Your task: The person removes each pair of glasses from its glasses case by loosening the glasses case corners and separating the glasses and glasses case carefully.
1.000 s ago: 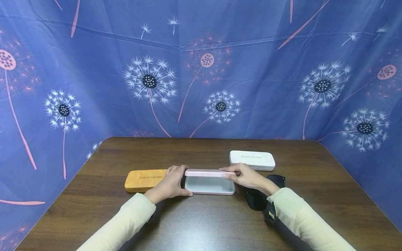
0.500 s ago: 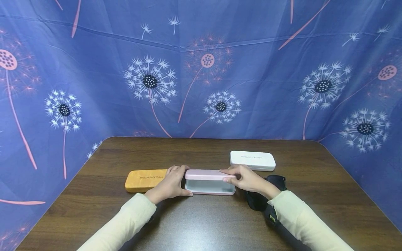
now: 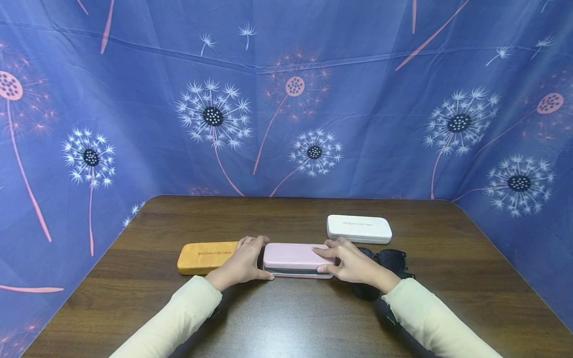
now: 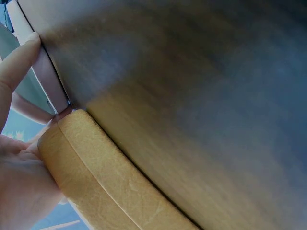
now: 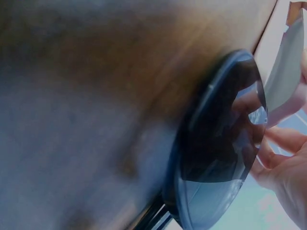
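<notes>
A pink glasses case (image 3: 293,255) lies on the table in the middle of the head view, its lid lowered with a narrow dark gap along the front. My left hand (image 3: 241,261) holds the case's left end, thumb at the front corner and fingers behind. At the right end, my right hand (image 3: 355,263) pinches the lid between thumb and fingers. Beside my left palm is a yellow-orange glasses case (image 4: 100,167), partly covered by that hand in the head view. Black sunglasses (image 3: 393,259) lie under the right wrist, and one dark lens (image 5: 220,129) blocks much of the right wrist view.
A white glasses case (image 3: 359,229) with small lettering stands behind the right hand. The brown wooden table (image 3: 286,318) reaches back to a blue dandelion-print cloth (image 3: 380,99) that hangs behind and at both sides.
The pink lid has come down and forward under my right hand, from wide open to nearly closed. My left hand has stayed at the case's left end.
</notes>
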